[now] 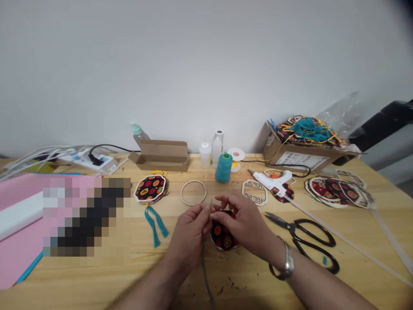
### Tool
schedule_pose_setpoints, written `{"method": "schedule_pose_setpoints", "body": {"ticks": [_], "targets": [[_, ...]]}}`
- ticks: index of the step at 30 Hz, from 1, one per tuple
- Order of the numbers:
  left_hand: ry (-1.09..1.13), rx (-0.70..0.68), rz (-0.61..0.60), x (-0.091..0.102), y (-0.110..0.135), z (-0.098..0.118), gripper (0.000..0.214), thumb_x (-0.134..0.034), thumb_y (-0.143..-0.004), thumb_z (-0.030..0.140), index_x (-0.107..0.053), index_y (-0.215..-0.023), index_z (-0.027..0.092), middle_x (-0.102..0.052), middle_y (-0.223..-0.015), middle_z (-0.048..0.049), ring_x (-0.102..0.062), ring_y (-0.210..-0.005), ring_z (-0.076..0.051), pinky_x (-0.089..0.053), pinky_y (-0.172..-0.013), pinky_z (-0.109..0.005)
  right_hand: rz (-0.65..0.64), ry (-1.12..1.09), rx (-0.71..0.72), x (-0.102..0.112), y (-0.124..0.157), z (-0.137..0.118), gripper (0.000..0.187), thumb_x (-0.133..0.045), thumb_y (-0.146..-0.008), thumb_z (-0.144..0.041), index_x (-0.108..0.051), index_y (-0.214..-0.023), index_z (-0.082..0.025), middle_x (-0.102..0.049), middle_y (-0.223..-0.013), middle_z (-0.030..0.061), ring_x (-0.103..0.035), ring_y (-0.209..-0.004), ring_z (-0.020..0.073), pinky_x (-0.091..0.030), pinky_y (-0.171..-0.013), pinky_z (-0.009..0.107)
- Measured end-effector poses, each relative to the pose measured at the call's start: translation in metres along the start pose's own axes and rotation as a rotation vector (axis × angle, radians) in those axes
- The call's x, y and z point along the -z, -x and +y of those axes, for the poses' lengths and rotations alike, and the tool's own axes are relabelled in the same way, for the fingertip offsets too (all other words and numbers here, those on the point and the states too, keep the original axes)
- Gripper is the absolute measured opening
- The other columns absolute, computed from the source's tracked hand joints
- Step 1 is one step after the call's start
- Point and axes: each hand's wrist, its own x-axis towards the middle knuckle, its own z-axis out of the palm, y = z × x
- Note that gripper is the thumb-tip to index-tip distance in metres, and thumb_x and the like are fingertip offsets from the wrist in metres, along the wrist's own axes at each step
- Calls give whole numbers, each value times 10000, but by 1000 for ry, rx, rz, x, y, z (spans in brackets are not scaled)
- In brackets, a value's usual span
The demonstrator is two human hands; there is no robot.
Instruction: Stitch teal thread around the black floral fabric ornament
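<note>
Fingertips of my left hand point(191, 230) and my right hand point(243, 221) meet in a pinch at the middle of the table. From beneath my left fingers a teal thread point(204, 262) runs down toward the near edge. What the right fingertips pinch is too small to make out. Partly covered by my right hand is a dark ornament point(222, 237) with red and orange round patterns and a pale rim. To the left lies a similar patterned ornament point(151, 188) with a yellow loop and a teal tassel point(156, 226).
Black-handled scissors point(292, 228) lie right of my hands. Beyond stand a teal thread cone point(223, 168), a white glue gun point(274, 183), a wooden ring point(193, 192), a lattice frame point(254, 192) and an open cardboard box point(164, 155). A filled carton point(297, 159) stands back right.
</note>
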Motion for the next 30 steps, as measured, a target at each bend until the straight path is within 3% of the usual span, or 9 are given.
{"method": "schedule_pose_setpoints", "body": {"ticks": [8, 14, 20, 26, 30], "targets": [[-160, -17, -23, 0, 3, -1, 225, -590, -743, 362, -593, -665, 151, -335, -478, 72, -232, -450, -64, -156, -449, -199, -166, -351, -141, 0, -5, 2, 192, -614, -717, -220, -689, -893, -201, -617, -676, -9, -531, -616, 109, -425, -573, 225], [-207, -6, -16, -1, 3, 1, 234, -599, -729, 372, -627, -686, 143, -343, -467, 69, -236, -450, -67, -157, -449, -204, -138, -537, -291, 0, -9, -3, 135, -644, -668, -222, -707, -777, -173, -670, -679, 7, -572, -614, 117, -453, -578, 226], [-209, -13, -49, -4, 6, 3, 241, -563, -766, 344, -642, -685, 132, -439, -515, 33, -298, -475, -77, -227, -465, -204, -138, -633, -288, 0, -9, 1, 143, -596, -715, -253, -639, -626, -149, -571, -516, -25, -504, -489, 89, -408, -493, 204], [-220, 8, -22, -4, 5, 2, 213, -609, -726, 349, -650, -673, 147, -490, -556, 18, -366, -507, -86, -273, -478, -195, -16, -618, -345, 3, -11, 6, 156, -625, -700, -295, -622, -689, -139, -522, -482, -42, -436, -437, 68, -346, -432, 187], [-326, -24, -30, -5, 7, 6, 223, -595, -734, 355, -638, -650, 153, -471, -529, 34, -371, -493, -90, -282, -480, -202, -119, -910, -341, 6, -12, 4, 190, -573, -756, -320, -592, -731, -133, -525, -478, -34, -418, -405, 56, -288, -390, 166]]}}
